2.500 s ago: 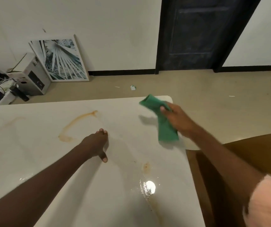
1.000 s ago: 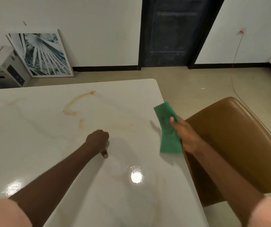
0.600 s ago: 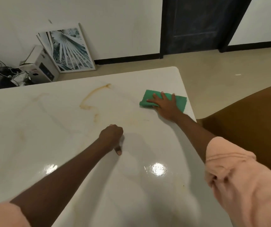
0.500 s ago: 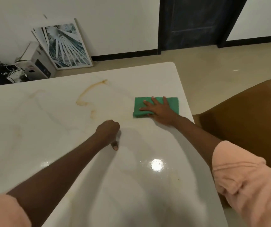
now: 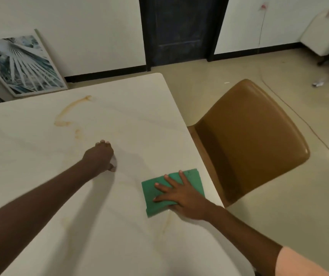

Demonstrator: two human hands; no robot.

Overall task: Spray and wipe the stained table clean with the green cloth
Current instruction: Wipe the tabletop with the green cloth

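The green cloth (image 5: 151, 192) lies flat on the white table (image 5: 129, 120) near its right edge. My right hand (image 5: 181, 194) presses down on the cloth with spread, straight fingers. My left hand (image 5: 100, 154) rests on the tabletop at the middle, fingers bent under with the tips on the surface, holding nothing. A curved brown stain (image 5: 68, 110) marks the far left part of the table, with a smaller smear (image 5: 78, 133) below it. A faint yellowish streak (image 5: 166, 222) runs just under the cloth. No spray bottle is in view.
A brown padded chair (image 5: 247, 136) stands close against the table's right edge. A framed leaf picture (image 5: 22, 64) leans on the wall at back left. A dark door (image 5: 179, 26) is behind the table. A cable (image 5: 299, 116) trails across the floor.
My right hand laid the cloth flat at the table's far right edge and has since slid it along that edge toward me. My left hand stayed put on the table.
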